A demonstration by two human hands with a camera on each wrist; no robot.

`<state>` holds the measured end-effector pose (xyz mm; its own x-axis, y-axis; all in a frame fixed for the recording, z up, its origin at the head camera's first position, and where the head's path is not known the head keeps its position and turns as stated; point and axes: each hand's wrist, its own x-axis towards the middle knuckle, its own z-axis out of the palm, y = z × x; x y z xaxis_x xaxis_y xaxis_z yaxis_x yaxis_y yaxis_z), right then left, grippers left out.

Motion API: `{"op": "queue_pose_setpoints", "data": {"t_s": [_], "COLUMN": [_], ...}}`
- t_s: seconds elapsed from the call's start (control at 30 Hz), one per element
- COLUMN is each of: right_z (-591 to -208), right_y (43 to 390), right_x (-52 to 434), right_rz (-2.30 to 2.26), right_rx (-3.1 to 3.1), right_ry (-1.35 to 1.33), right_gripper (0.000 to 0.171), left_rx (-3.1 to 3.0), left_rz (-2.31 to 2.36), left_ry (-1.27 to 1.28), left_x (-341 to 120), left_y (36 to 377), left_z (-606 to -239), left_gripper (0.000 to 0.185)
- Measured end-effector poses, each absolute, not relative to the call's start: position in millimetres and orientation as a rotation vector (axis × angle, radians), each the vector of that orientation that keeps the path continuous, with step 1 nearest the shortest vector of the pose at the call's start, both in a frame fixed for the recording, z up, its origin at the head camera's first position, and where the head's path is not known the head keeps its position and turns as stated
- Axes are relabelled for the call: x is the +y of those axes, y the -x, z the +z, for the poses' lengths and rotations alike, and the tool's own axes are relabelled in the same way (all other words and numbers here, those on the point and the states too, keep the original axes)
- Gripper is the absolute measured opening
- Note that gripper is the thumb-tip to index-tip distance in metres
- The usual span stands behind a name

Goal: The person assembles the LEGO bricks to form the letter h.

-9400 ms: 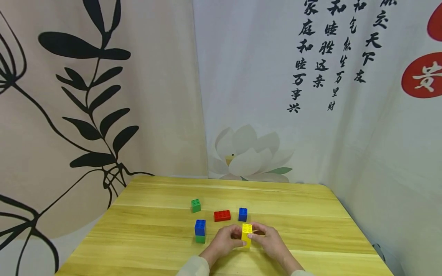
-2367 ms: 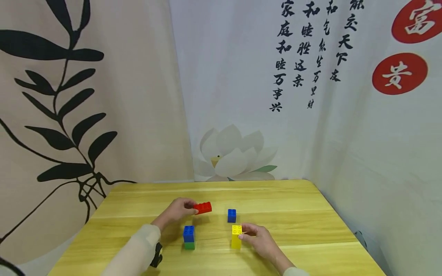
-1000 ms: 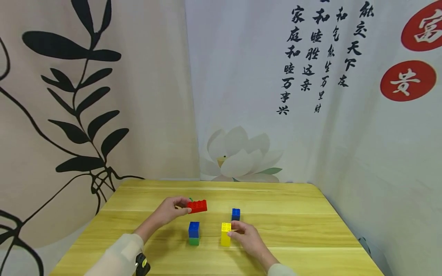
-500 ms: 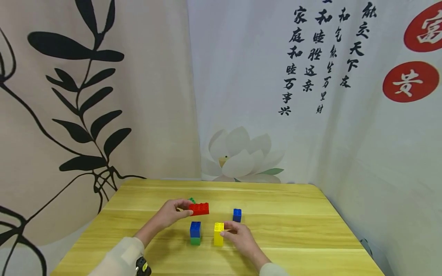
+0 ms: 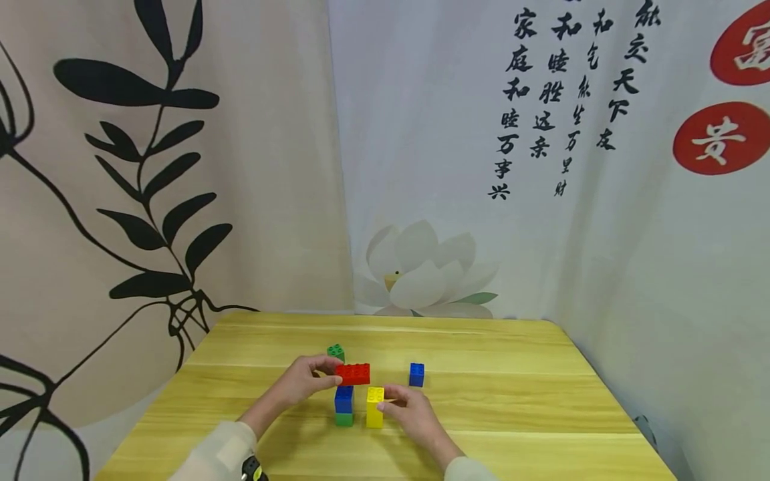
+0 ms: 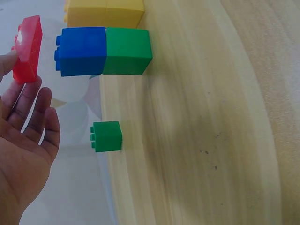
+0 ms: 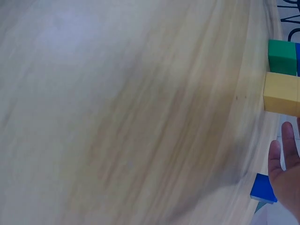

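Wooden table, printed curtain backdrop behind.

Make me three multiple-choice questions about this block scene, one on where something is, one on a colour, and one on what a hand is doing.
1. Where is the red brick?
A. Held just above the blue-on-green stack
B. Flat on the table by the wall
C. Under the yellow stack

2. What colour is the stack that the right hand touches?
A. Green
B. Yellow
C. Red

3. What is the left hand doing?
A. Lying flat on the table
B. Holding the red brick
C. Covering the single blue block

Answers: 1 A, it hangs over that stack. 2 B, the yellow stack. 3 B, fingers pinch its end.
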<state>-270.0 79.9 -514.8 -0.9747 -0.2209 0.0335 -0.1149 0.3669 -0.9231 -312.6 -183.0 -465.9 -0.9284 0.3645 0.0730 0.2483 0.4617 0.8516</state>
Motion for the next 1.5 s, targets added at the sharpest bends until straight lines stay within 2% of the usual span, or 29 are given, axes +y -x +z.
{"op": "queue_pose_setpoints", "data": {"t_s": [1.5], "right_z": [-515], "right_y": [271], "right_x": [72], "right_rz": [-1.670], "right_rx": [2.502], "right_ry": [0.280], "right_gripper": [0.045], "left_rx": [2.598], "left_rz": [1.378], "left_ry": [-0.584], "left_x": [-187], "left_y": [307], "left_z": [-487], "left_gripper": [0.037]}}
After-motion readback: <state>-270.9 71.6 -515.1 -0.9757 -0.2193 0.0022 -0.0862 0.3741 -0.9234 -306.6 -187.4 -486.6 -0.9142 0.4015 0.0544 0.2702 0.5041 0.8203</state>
